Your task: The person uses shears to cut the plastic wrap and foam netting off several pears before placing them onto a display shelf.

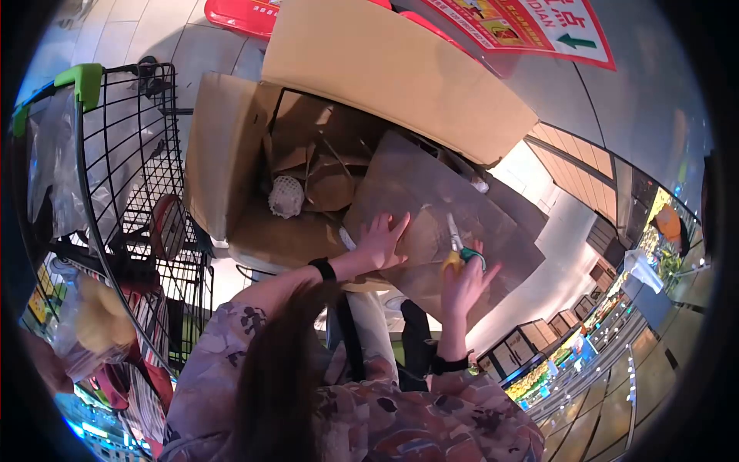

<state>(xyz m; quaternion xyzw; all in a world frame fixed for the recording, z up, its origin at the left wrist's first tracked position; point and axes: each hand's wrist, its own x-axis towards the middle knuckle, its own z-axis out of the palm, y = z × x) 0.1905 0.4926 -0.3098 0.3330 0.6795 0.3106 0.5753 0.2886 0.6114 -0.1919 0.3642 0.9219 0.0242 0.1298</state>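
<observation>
My left hand [380, 241] lies with fingers spread on a flat sheet of brown cardboard [412, 185], near its left side. In my right hand [462, 289] is a pair of scissors [453, 239] with yellow and green handles, its blades pointing away from me over the sheet. Behind and under the sheet stands an open cardboard box [219, 154], flaps raised. Inside the box, a white foam fruit net [285, 196] sits beside folded brown cardboard pieces [329, 185]. The sheet hides the box's right part.
To the left stands a black wire shopping cart [131, 146] with a green-cornered handle [86, 83] and plastic bags. Red and white signage [531, 31] is at the top, beyond the box. Wooden crates and lit produce displays [566, 362] lie to the right.
</observation>
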